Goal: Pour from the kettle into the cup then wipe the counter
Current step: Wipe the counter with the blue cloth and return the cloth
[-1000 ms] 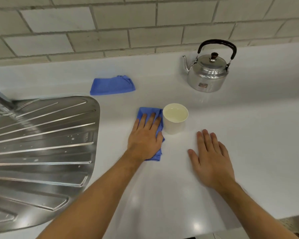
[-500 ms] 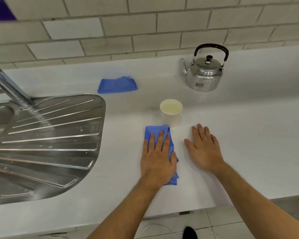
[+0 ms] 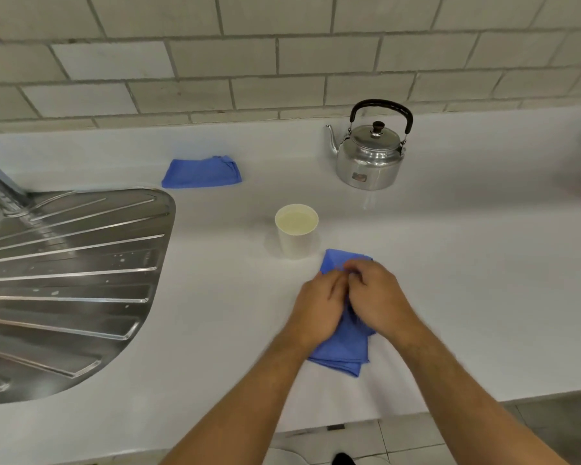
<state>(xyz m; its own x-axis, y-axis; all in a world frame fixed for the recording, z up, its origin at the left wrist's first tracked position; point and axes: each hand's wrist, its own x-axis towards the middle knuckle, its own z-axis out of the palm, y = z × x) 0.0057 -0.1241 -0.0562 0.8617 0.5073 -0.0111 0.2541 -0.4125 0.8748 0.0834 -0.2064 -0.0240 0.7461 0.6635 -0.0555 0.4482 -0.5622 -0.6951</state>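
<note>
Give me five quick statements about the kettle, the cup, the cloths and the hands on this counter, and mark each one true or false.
1. The kettle stands upright by the wall. True.
2. The cup is empty. False: it holds pale liquid.
3. Both hands, left hand and right hand, are on the near cloth. True.
4. The far cloth lies on the draining board. False: it lies on the counter beyond the board.
5. The kettle's lid is off. False: it is on.
</note>
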